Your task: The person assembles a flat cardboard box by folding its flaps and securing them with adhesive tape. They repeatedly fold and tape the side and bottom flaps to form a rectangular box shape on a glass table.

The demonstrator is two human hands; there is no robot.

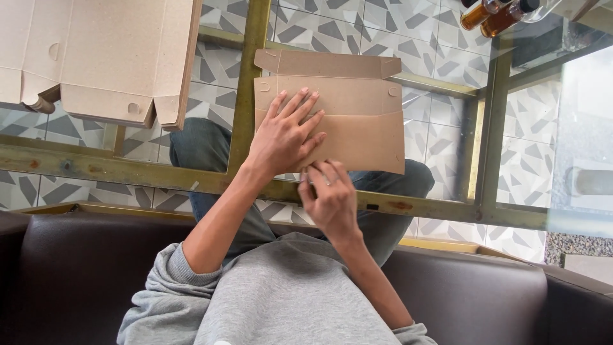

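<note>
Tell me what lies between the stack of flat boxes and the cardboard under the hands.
In the head view, only a brass table bar over glass separates the stack of flat boxes from the folded cardboard.

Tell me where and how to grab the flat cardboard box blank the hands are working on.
Take the cardboard blank by its bare right edge, coming from the right. It lies flat on the glass table; the left hand presses its left half, and the right hand works the near edge. Probably slide it to lift it.
</note>
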